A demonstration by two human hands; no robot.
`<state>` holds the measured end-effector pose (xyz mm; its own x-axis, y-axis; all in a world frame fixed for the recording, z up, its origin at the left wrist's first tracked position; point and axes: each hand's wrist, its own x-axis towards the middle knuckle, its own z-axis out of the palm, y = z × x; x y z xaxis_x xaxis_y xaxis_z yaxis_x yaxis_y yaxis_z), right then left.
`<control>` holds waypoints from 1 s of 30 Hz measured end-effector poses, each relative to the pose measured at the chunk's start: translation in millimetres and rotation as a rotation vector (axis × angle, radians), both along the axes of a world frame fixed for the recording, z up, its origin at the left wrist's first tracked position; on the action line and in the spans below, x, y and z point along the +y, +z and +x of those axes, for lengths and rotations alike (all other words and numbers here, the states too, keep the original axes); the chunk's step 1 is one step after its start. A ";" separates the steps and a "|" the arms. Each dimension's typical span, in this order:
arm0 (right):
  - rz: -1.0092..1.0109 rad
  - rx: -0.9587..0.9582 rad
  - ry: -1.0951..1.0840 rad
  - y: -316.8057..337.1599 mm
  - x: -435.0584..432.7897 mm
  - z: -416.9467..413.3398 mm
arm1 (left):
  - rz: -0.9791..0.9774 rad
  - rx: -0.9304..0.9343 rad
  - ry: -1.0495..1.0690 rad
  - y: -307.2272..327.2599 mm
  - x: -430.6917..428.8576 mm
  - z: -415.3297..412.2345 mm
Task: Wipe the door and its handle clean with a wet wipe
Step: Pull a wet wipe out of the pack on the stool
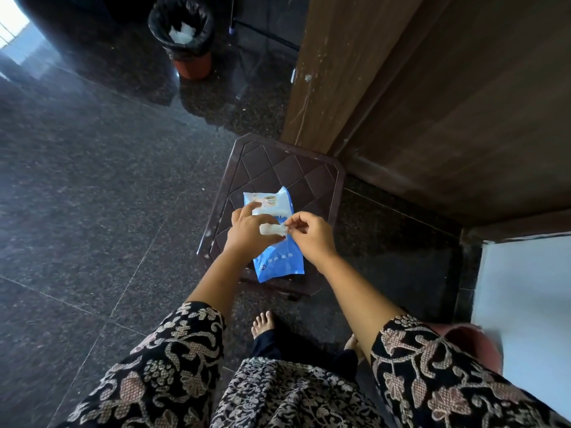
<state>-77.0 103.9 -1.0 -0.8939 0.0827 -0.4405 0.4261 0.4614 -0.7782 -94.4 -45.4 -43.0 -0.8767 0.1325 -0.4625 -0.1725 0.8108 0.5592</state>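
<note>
Wet wipe (pixel 273 229), white and crumpled, held between two hands above a blue plastic wipe pack (pixel 278 257) on a dark brown plastic stool (pixel 278 168).

Far left and up, a bin lined with a black bag (pixel 182 26) stands on the dark speckled stone floor (pixel 92 180), white waste inside it. Nearer the middle, the left hand (pixel 247 230) rests on the pack, its fingers curled around one end of the wipe, forefinger stretched toward the pack's top. Just beside it, the right hand (pixel 312 234) pinches the wipe's other end between thumb and fingertips. Both arms wear black sleeves with a pale floral pattern. Rightward, the brown wooden door (pixel 448 118) stands just behind the stool, pale specks on its edge.
</note>
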 end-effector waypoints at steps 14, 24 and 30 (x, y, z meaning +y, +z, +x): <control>-0.659 -0.164 -0.566 36.8 -21.2 -6.2 | -0.321 0.218 -0.157 12.8 17.2 -7.8; -0.840 -0.117 -0.675 34.3 -7.5 -4.7 | -0.314 0.127 -0.073 9.5 22.0 -8.8; -0.218 -0.078 -0.143 17.1 10.2 -2.7 | -0.081 0.082 0.106 8.0 19.4 3.1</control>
<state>-79.7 114.1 16.0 -0.8426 0.1007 -0.5290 0.5375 0.2173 -0.8148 -91.3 -26.0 -35.0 -0.9189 0.0027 -0.3945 -0.2159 0.8335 0.5087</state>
